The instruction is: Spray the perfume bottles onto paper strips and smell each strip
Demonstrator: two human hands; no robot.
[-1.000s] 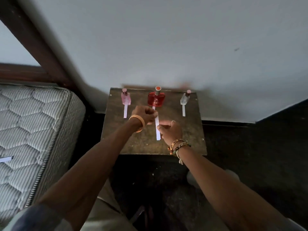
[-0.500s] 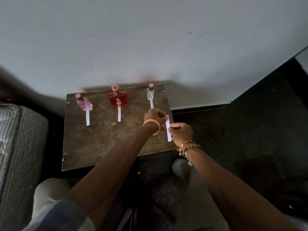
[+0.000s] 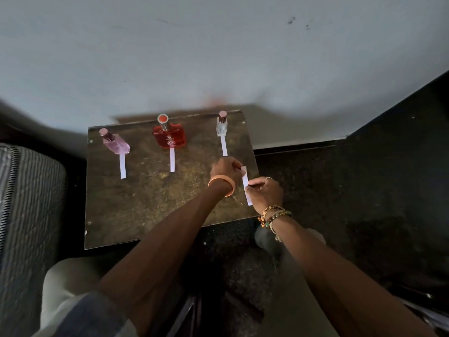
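Three perfume bottles stand along the back of a small brown table (image 3: 136, 203): a pink bottle (image 3: 115, 142) at the left, a red bottle (image 3: 169, 135) in the middle, a clear bottle (image 3: 221, 125) at the right. A white paper strip lies in front of each: the left strip (image 3: 122, 166), the middle strip (image 3: 172, 160), the right strip (image 3: 223, 145). Over the table's right edge I hold another white strip (image 3: 246, 184). My left hand (image 3: 226, 169) pinches its top end and my right hand (image 3: 264, 194) pinches its middle.
A grey quilted mattress (image 3: 26, 215) lies at the left. A pale wall (image 3: 218, 57) rises right behind the table. Dark floor (image 3: 364, 190) spreads to the right and under my arms. My knees show at the bottom.
Both hands carried the held strip from in front of the red bottle to the table's right edge. The view swung right. A strip now shows in front of the red bottle.
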